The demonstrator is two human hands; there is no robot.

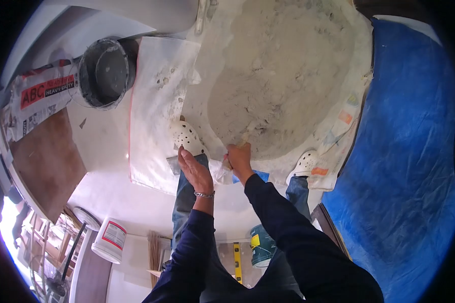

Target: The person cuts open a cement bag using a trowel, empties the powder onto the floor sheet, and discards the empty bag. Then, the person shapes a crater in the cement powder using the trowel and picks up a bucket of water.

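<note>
My right hand [240, 159] is closed around a hand tool with a pale shaft [245, 137]. The tool points into the near edge of a wide, wet grey mortar mix [283, 81]; its far end is hard to make out against the mix. This mix lies spread on a white sheet [156, 101]. My left hand [195, 169], with a chain bracelet at the wrist, is held flat with fingers stretched out and nothing visible in it. It hovers over my left leg, close to a white clog [187, 137] and a flat grey piece [173, 164].
A black bucket [84, 76] stands left of the sheet, beside a printed ABC bag [40, 93] and a brown board [48, 156]. Blue tarp [394, 151] covers the right side. Behind me are a white bucket [109, 240], a yellow level [237, 262] and a green bucket [262, 247].
</note>
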